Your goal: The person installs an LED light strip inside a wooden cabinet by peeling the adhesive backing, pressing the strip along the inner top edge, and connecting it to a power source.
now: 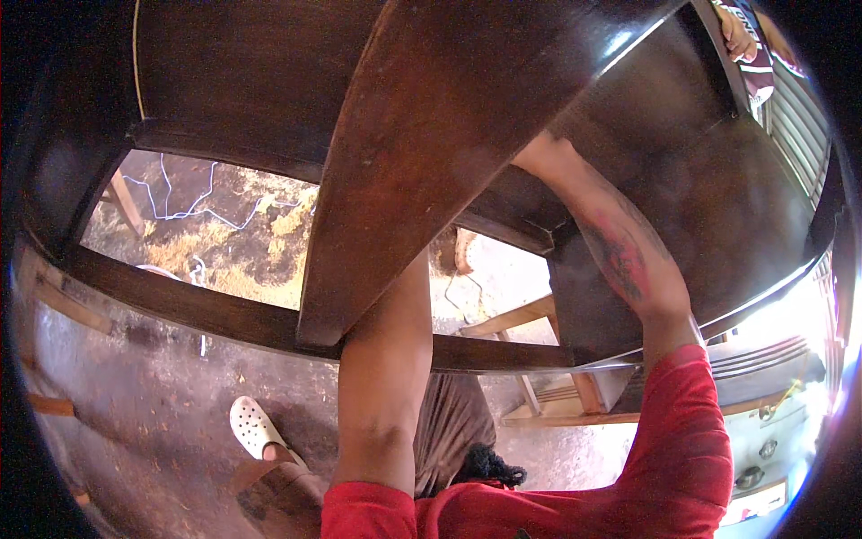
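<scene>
Head view shows me a dark wooden board (431,144) slanting across a wooden frame (206,304). The left hand is hidden behind it; the right hand (533,154) is mostly tucked behind its right edge. I cannot tell whether either grips or lies open.

The left arm (382,395) reaches straight forward; the right arm (628,256) bends at the elbow (666,310), forearm (584,193) angled inward. Both hands are hidden.

Two bare arms (384,377), two red sleeves (678,418), one slanting wooden panel (431,153), one white clog (255,426)
</scene>
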{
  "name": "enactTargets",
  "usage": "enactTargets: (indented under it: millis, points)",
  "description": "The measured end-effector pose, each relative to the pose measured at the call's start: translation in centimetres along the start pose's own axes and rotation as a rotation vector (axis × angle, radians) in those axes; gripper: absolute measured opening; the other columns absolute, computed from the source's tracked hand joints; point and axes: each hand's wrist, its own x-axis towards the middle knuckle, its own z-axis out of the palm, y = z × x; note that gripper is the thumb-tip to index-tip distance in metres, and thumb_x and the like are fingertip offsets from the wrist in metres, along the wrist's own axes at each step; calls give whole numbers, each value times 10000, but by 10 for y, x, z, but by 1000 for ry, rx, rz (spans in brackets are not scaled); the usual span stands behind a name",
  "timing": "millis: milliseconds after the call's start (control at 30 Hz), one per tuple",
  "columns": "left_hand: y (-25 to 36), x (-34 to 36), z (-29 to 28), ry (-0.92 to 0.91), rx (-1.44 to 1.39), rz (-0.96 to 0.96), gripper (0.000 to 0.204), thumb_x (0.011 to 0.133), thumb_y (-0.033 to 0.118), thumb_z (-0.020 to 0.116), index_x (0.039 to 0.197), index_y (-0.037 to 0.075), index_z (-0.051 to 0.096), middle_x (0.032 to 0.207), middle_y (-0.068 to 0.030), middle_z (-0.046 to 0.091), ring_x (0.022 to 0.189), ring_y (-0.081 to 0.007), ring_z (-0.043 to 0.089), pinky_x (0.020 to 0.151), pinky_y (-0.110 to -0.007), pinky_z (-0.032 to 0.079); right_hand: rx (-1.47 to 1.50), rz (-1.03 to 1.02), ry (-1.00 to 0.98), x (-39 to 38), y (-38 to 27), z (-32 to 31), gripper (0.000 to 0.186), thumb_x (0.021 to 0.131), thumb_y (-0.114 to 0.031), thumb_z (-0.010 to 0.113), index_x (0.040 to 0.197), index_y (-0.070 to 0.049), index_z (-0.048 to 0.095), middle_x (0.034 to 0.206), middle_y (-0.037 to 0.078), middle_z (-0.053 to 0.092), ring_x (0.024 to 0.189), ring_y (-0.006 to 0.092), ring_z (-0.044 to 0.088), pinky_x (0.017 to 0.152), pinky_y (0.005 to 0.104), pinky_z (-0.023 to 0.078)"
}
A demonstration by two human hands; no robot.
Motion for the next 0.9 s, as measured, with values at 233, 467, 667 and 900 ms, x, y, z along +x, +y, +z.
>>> enactTargets:
  millis: [233, 467, 667, 900]
  points:
    - [3, 5, -14, -47, 25, 2, 164, 942, 147, 610, 1091, 81, 597, 1139, -80, 648, 1126, -217, 595, 1089, -393, 415, -116, -34, -15, 7, 11, 14, 205, 791, -191, 690, 807, 13, 692, 761, 251, 652, 745, 429, 658, 675, 501, 550]
    - [3, 7, -18, 114, 43, -80, 147, 946, 138, 602, 1083, 84, 605, 1146, -81, 647, 1151, -221, 587, 1091, -392, 410, -20, -22, -3, 8, 24, 26, 230, 787, -179, 674, 799, 50, 669, 774, 278, 649, 758, 433, 665, 676, 497, 551]
    - [2, 8, -25, 99, -62, -21, 156, 952, 132, 588, 1090, 61, 589, 1197, -93, 620, 1164, -210, 577, 1115, -382, 395, -50, -161, 10, 15, 39, 45, 239, 804, -172, 655, 849, 63, 645, 775, 275, 648, 757, 437, 660, 674, 500, 547]
    - [3, 8, -19, -26, -102, 24, 181, 952, 129, 588, 1119, 62, 570, 1182, -86, 625, 1166, -201, 573, 1112, -374, 396, -45, -82, 1, 17, 35, 40, 259, 796, -187, 668, 839, 66, 632, 758, 274, 642, 754, 445, 654, 677, 503, 544]
